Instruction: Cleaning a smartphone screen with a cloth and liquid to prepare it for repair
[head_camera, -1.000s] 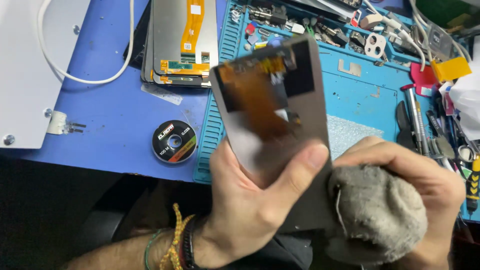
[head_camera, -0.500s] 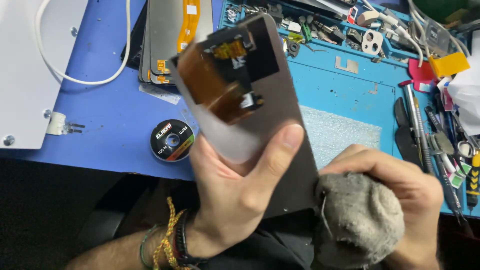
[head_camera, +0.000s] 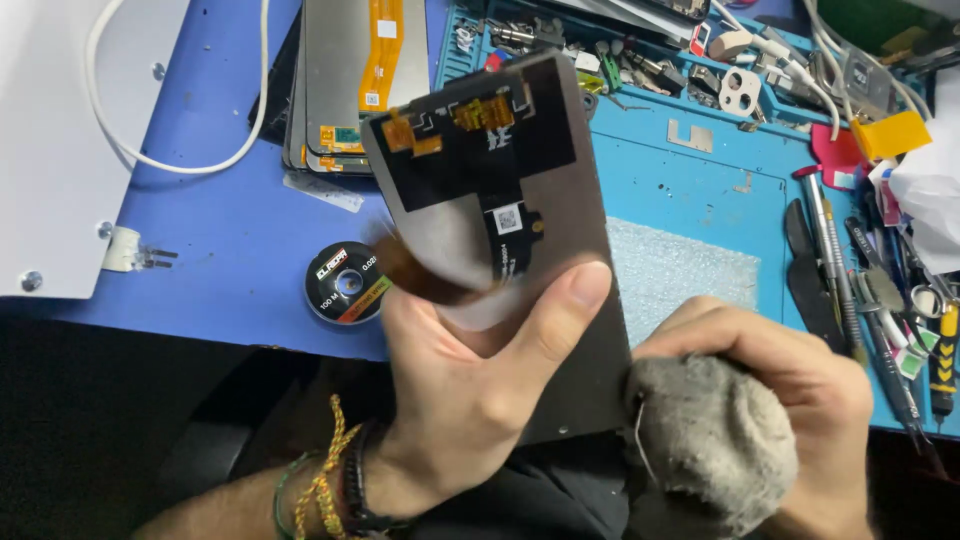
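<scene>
Right now my left hand (head_camera: 470, 390) is clamped on a phone display panel (head_camera: 560, 210) — thumb laid across its back, the panel raised above the blue work mat (head_camera: 690, 190) and tilted, its black backing and orange flex cable facing me. My right hand (head_camera: 770, 400) is closed around a grey cloth (head_camera: 710, 450), bunched against the panel's lower right edge. Just left of the panel, on the blue table (head_camera: 210, 230), lies a small spool of wire (head_camera: 345, 283) — beyond it, a stack of other display panels (head_camera: 345, 80).
</scene>
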